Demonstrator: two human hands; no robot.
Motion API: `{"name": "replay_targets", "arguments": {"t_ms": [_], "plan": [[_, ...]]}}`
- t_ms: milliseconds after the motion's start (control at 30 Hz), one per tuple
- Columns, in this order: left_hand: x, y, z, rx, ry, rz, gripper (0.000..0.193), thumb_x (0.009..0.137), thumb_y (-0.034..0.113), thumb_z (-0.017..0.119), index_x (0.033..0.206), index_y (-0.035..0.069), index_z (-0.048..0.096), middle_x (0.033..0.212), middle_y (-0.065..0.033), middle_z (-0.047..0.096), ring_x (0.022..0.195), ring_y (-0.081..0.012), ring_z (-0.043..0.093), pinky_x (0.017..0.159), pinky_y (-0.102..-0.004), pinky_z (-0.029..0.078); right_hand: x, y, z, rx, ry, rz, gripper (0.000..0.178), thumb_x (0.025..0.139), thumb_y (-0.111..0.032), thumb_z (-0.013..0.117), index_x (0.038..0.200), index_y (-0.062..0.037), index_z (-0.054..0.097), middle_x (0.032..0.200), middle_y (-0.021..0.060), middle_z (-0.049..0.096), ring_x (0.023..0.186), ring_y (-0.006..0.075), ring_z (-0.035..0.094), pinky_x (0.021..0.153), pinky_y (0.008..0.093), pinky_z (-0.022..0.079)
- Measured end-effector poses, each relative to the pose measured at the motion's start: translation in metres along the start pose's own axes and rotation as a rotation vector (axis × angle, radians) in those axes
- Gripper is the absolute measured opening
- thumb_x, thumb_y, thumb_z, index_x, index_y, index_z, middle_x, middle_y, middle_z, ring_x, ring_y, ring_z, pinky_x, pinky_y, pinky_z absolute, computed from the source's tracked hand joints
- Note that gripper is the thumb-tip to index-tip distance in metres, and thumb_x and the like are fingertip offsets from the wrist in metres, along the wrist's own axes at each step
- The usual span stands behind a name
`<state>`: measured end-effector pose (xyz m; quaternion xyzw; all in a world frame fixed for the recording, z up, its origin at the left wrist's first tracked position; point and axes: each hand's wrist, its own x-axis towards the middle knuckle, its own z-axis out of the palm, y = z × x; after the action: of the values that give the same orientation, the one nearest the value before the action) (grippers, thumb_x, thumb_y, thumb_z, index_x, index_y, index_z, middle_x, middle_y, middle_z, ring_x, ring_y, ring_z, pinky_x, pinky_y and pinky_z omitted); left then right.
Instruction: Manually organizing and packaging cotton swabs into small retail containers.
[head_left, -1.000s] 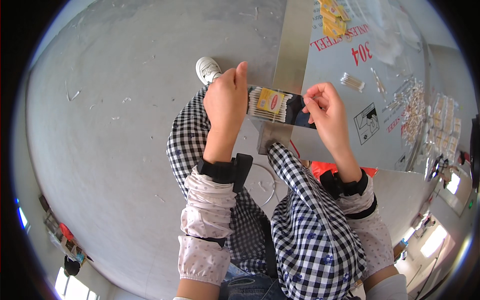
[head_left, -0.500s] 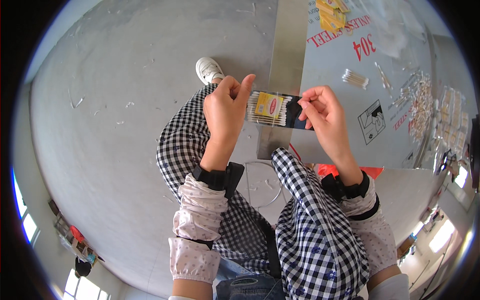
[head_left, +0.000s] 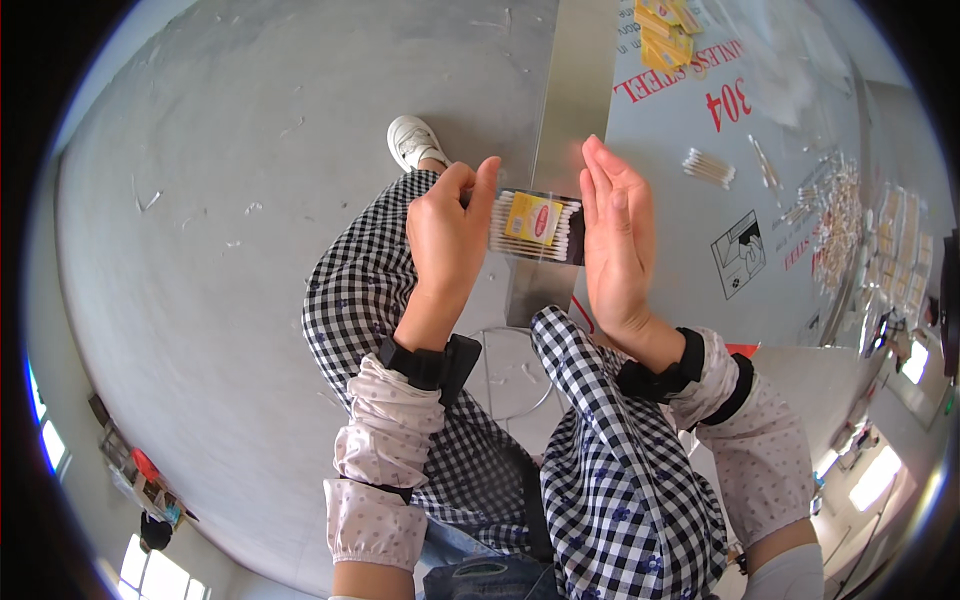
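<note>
My left hand grips the left end of a clear pack of cotton swabs, its thumb pointing up. White-tipped swabs lie side by side in the pack, with a small yellow and red label card over their middle and a dark strip at the right end. My right hand is flat, fingers stretched out together, its palm edge against that dark end. The pack is held in the air above the near table edge and my knees.
On the steel-sheet table at right lie yellow label cards, a small row of swabs, a loose swab heap, clear plastic bags and filled packs. A round metal stool ring shows between my legs.
My right hand has let go its pinch on the dark end and flattened against it. The dark flap, stretched out rightward before, now looks shorter. My left hand keeps its hold.
</note>
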<state>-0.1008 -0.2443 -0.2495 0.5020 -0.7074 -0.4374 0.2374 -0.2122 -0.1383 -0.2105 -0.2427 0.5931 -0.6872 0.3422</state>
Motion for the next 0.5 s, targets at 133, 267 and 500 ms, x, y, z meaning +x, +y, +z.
{"name": "replay_targets", "arguments": {"t_ms": [133, 267, 500], "plan": [[-0.0017, 0.0015, 0.0038, 0.016, 0.002, -0.002, 0.039, 0.094, 0.032, 0.067, 0.074, 0.0, 0.059, 0.055, -0.0109, 0.057, 0.045, -0.026, 0.051, 0.048, -0.034, 0.041, -0.0008, 0.0062, 0.0057, 0.014, 0.027, -0.034, 0.048, 0.107, -0.032, 0.036, 0.142, -0.0002, 0.036, 0.156, 0.0201, 0.029, 0.147, 0.0291, 0.024, 0.122, 0.0441, 0.014], [-0.0034, 0.0035, 0.0019, 0.013, 0.009, 0.028, 0.038, 0.094, 0.031, 0.067, 0.072, 0.001, 0.057, 0.054, -0.0114, 0.055, 0.044, -0.0292, 0.05, 0.046, -0.0357, 0.04, -0.0024, 0.009, 0.0082, 0.014, 0.021, -0.063, 0.048, 0.106, -0.032, 0.037, 0.143, -0.0011, 0.035, 0.156, 0.0201, 0.029, 0.147, 0.0291, 0.023, 0.122, 0.0445, 0.014], [-0.0026, 0.0033, 0.0017, 0.059, -0.006, 0.038, 0.038, 0.094, 0.031, 0.066, 0.072, 0.002, 0.057, 0.054, -0.0124, 0.054, 0.045, -0.031, 0.052, 0.046, -0.0374, 0.04, 0.0001, 0.0073, 0.006, -0.013, 0.027, -0.106, 0.05, 0.105, -0.033, 0.039, 0.142, 0.0001, 0.036, 0.155, 0.0201, 0.03, 0.147, 0.0288, 0.023, 0.122, 0.0446, 0.013]]}}
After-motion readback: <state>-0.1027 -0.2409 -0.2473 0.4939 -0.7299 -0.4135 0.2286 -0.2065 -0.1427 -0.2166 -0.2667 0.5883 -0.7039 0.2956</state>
